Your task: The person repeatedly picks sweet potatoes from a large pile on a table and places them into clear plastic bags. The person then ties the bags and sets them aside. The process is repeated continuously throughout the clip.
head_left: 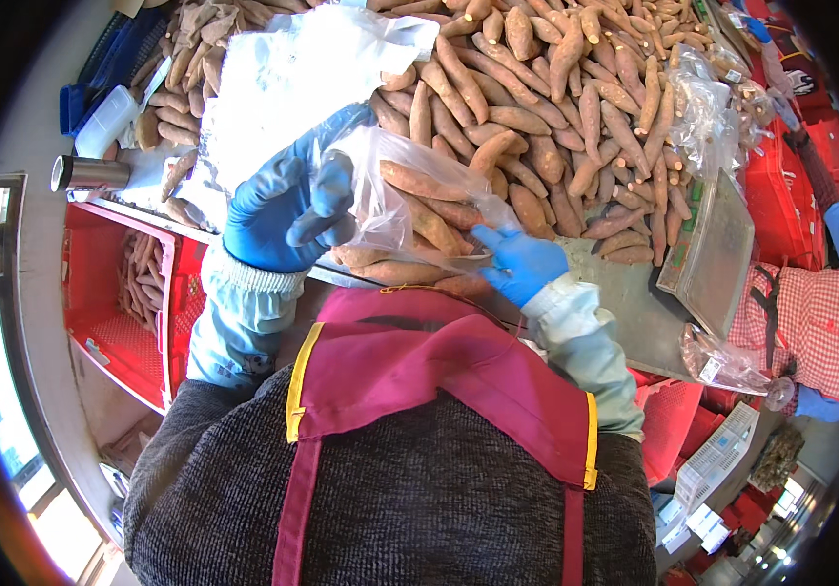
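Observation:
A clear plastic bag (380, 200) with several sweet potatoes (429, 225) in it lies at the table's near edge, in front of my chest. My left hand (292, 200), in a blue glove, is raised at the bag's left end. Its fingers are curled at the bag's mouth and hold the thin film. Against the bag's right end rests my right hand (527, 264), also gloved in blue, fingers apart and touching the plastic. Behind the bag a large heap of loose sweet potatoes (546, 107) covers the table.
White plastic sheeting (283, 88) lies on the heap's left. A metal scale plate (717, 254) stands to the right, near more clear bags (707, 112). A steel flask (90, 174) lies at left above a red crate (112, 342). A co-worker in a checked apron (805, 322) is at far right.

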{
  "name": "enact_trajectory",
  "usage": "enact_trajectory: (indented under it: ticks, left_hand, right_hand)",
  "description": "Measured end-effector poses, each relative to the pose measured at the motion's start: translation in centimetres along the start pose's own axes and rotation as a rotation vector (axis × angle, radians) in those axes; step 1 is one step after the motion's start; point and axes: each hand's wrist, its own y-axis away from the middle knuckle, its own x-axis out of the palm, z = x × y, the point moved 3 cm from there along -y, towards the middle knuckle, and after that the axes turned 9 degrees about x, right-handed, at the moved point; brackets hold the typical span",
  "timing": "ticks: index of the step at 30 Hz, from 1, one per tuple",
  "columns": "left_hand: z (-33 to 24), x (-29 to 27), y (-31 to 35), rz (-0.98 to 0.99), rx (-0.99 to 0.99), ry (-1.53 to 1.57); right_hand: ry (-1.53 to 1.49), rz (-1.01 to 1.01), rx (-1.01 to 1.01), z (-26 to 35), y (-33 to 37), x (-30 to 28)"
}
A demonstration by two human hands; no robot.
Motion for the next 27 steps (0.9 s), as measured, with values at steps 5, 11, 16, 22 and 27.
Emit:
enact_trajectory:
  ticks: [5,11,16,22,27]
  left_hand:
    - [-1.1,-1.7,0.9,0.039,-0.027,0.039]
    - [-1.6,-1.8,0.5,0.133,-0.027,0.044]
    - [-3.3,-0.2,0.0,-0.007,0.076,-0.069]
    - [-2.4,2.7,-1.8,0.308,0.04,-0.077]
    - [2.7,2.7,-2.5,0.21,-0.12,-0.029]
  right_hand:
    - [-0.044,0.026,0.052,-1.5,2.0,-1.2]
    - [0.071,-0.049,0.074,-1.3,2.4,-1.9]
    - [-0.182,-0.316,0.046,-0.6,4.5,-6.7]
    - [-0.432,-0.79,-0.197,-0.4,9.6,-11.8]
    - [-0.802,-0.936,0.157,-4.6,10.8,-9.0]
